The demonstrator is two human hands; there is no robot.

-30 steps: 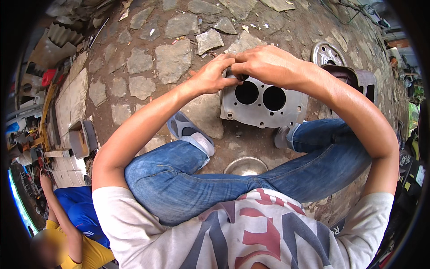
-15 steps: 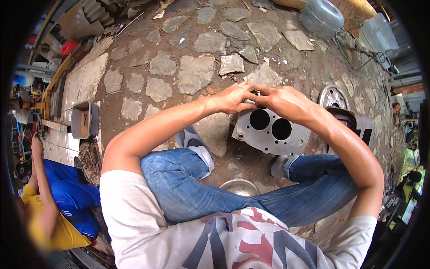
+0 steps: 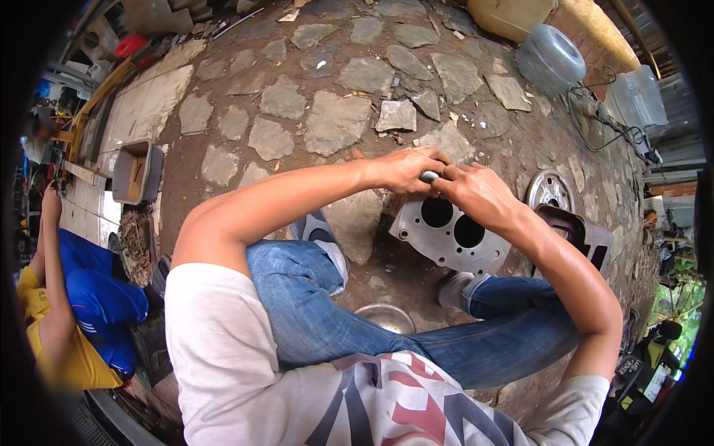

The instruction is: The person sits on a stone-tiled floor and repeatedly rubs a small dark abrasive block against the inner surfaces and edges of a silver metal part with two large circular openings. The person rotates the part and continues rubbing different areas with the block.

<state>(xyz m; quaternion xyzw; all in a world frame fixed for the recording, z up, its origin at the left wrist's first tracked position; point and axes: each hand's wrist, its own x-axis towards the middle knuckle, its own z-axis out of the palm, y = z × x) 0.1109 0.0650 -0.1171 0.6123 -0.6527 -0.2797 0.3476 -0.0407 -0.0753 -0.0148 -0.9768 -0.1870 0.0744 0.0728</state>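
Observation:
My left hand and my right hand meet over the far end of a grey metal engine block. Between them shows the smooth, rounded end of a small silvery metal piece, and the fingers of both hands are closed around it. The rest of that piece is hidden, so its kind is unclear. Two large dark round bores and several small bolt holes mark the block's face, which rests on the ground between my feet. My right hand and wrist pass just above one bore.
A round metal disc and a brown metal housing lie right of the block. Near my legs sits a shiny bowl. A grey basin stands left, close to a person in blue trousers. Clear plastic containers stand far right.
My fingers have shifted slightly, and the silvery piece's end now shows more plainly between my hands. The whole view has tilted a little; the block stays in place.

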